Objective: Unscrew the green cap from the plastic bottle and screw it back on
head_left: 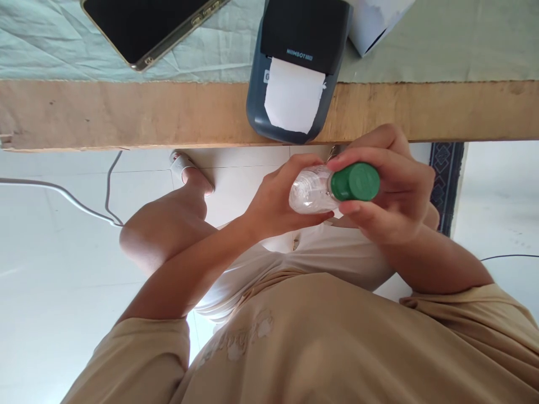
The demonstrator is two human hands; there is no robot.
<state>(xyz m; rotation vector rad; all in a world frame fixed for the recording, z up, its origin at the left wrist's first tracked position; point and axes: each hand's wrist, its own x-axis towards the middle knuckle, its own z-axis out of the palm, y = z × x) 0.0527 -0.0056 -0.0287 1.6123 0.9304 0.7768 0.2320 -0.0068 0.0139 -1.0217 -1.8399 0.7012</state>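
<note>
A clear plastic bottle (310,189) is held above my lap, just in front of the table edge. My left hand (283,193) is wrapped round its body. A green cap (355,182) sits at the bottle's neck, its top turned towards me. My right hand (391,188) pinches the cap between thumb and fingers. Whether the cap is tight or loose I cannot tell. Beyond the hands, a dark label printer (257,106) marked NIIMBOT rests at the table's edge, with a piece of white paper (293,95) on its front.
A phone (143,28) in a clear case lies on the cloth-covered wooden table (126,115). At the printer's right stands a white box (374,25). Cables (63,193) run over the tiled floor at left, and a dark patterned strip (447,185) shows at right.
</note>
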